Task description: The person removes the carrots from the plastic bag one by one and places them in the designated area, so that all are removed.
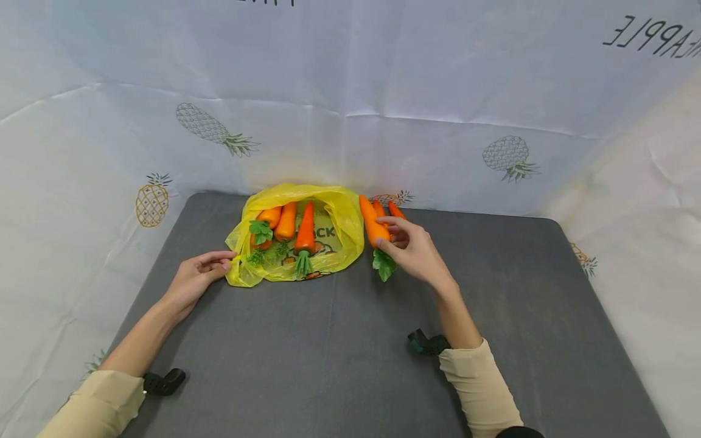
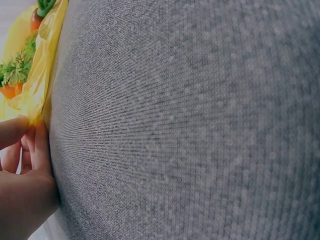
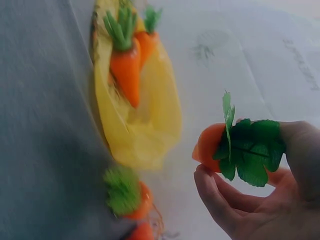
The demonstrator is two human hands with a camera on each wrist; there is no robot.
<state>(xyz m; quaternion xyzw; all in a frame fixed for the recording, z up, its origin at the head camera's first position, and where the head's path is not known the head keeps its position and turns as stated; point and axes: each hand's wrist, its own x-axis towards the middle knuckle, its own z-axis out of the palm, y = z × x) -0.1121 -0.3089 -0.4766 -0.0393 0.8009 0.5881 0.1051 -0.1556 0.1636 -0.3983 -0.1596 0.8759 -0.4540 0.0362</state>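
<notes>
A yellow plastic bag [image 1: 352,234] lies on its side at the far end of the table, its mouth facing me. Several toy carrots [image 1: 305,230] with green tops are inside it. My left hand [image 1: 193,281] pinches the bag's left edge between thumb and fingers, as the bag film [image 2: 37,97] at its fingertips shows in the left wrist view. Right of the bag, my right hand [image 1: 414,254] grips a toy carrot [image 1: 371,220] near its broad green leaves [image 3: 252,150], raised off the table in the right wrist view. Other carrots [image 1: 397,210] lie behind that hand, partly hidden by it.
A dark grey cloth covers the table [image 1: 306,353]. Behind it and along the sides hangs a white sheet [image 1: 383,79] printed with pineapples. Black wrist cameras [image 1: 164,382] stick out from both wrists.
</notes>
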